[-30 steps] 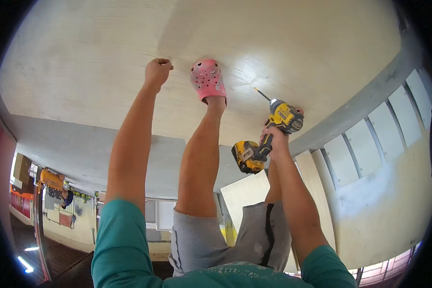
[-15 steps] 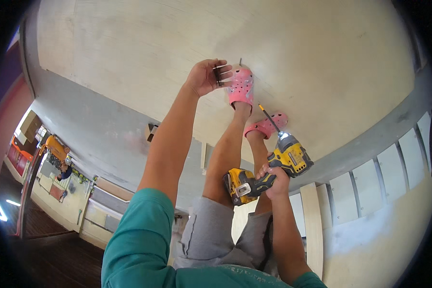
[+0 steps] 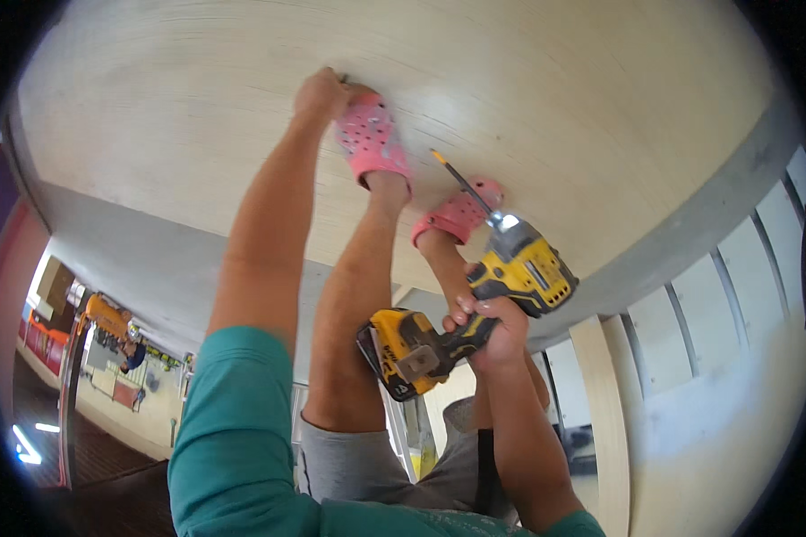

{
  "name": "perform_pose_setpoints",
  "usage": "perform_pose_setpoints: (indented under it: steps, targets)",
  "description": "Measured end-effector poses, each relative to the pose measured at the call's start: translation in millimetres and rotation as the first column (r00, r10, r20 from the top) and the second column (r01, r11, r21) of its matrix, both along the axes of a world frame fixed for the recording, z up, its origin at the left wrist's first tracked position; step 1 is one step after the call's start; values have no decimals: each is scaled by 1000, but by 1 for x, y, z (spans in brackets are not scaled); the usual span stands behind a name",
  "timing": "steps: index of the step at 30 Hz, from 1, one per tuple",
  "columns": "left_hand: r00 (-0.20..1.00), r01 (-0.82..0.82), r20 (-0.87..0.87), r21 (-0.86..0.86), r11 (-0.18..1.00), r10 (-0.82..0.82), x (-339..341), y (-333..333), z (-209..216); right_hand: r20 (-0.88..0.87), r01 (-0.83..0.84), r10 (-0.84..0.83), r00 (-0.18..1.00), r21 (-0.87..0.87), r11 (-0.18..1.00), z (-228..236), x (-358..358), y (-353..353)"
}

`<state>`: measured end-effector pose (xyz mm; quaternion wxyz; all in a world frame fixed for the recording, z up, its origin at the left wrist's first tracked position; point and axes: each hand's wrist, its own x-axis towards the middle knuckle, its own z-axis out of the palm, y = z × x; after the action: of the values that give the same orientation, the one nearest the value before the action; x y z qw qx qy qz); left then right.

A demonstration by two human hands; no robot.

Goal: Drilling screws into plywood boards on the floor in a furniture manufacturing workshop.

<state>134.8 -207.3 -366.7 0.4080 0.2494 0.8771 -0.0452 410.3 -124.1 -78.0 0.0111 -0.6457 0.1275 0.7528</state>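
Observation:
My right hand (image 3: pixel 497 331) is wrapped round the grip of a yellow and black cordless drill (image 3: pixel 524 268). A long thin bit (image 3: pixel 461 183) with a yellow band near its tip points up and to the left from it. The battery (image 3: pixel 403 353) hangs at the lower left, in front of my leg. Far out, my left hand (image 3: pixel 322 97) is closed at the toe of a pink clog (image 3: pixel 372 134), its fingertips pinched at a thin dark piece (image 3: pixel 344 79). Its fingers partly hide that piece. Both clogs stand on a large pale wooden board (image 3: pixel 555 98).
The second pink clog (image 3: pixel 464 210) is behind the bit. Grey floor (image 3: pixel 152 237) borders the board. White panels (image 3: pixel 698 313) stand in a row at the right, near an upright wooden plank (image 3: pixel 600 403). At the far left, another person (image 3: pixel 132 356) is near orange equipment (image 3: pixel 106 313).
My left hand has gone from spread fingers to a pinch at the thin dark piece beyond the clog's toe. The view has shifted; the drill remains in my right hand.

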Motion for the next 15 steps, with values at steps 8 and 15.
perform_pose_setpoints:
  steps: [8,15]
  targets:
    - [523,-692,758,110,714,390,36,-33,72,127,-145,143,982,10,989,-13,37,-17]
    - [-296,-917,758,-396,49,582,-16,-64,251,154,-275,248,956,190,942,92,-38,27]
